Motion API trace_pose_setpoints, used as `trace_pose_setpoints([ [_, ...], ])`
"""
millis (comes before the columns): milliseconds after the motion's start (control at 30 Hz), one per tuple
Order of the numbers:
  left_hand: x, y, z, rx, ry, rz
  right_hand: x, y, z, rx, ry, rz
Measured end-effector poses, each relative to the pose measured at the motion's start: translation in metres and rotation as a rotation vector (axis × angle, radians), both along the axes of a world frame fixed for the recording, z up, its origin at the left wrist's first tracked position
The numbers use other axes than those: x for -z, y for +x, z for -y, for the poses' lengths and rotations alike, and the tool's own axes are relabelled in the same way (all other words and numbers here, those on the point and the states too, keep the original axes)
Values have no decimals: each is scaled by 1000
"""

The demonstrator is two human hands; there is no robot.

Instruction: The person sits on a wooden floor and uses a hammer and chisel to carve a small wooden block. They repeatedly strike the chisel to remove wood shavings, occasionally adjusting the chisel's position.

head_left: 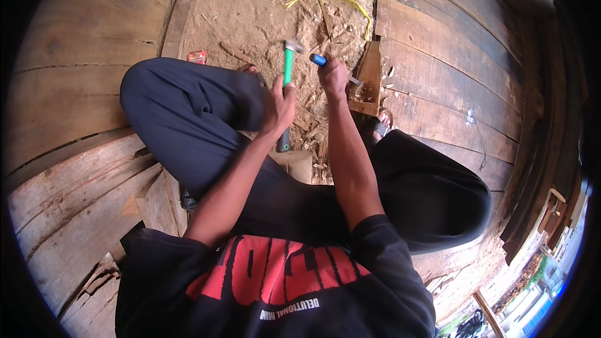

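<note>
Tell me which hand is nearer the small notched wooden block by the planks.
Right. The right hand, gripping a blue-handled chisel, sits just beside the small notched wooden block. The left hand, holding the green-handled hammer, is farther left.

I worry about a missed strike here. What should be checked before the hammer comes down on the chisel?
1. Left hand grips the hammer handle: ok.
2. Right hand wraps the chisel below its blue end: ok.
3. Chisel blade set on the wood block: cannot tell, the tip is too small.
4. Hammer head lined up with the chisel end: not ok, it sits to the left.
5. Foot clear of the block: not ok, it is right beside it.
</note>
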State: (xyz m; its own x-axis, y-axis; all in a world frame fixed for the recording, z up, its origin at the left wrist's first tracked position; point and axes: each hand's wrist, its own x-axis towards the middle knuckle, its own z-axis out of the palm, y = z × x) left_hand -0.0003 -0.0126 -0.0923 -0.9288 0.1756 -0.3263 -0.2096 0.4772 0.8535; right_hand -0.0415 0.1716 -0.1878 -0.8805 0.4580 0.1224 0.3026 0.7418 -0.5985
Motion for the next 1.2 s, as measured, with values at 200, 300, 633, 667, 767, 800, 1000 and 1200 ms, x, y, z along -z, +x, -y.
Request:
trace_pose_setpoints([
  [200,-35,2,-16,-274,381,217,-7,-8,-7,41,-63,50],
  [300,-36,-5,-15,-148,273,95,0,-9,-2,-11,91,-117],
  [633,-60,-27,-30,-291,450,278,5,-20,-6,126,-49,-9],
  [667,-62,-31,-32,-293,452,261,0,-21,-7,154,-82,18],
  [767,-62,-44,-34,-230,353,155,2,-23,-11,128,-48,-26],
  [800,-55,-47,-36,-200,291,88,5,-24,-13,132,-56,-6],
  [1000,-37,-55,-38,135,31,12,-3,-21,-18,141,-78,72],
  [1200,-56,-56,-41,-137,334,190,7,-14,-26,142,-55,-50],
])
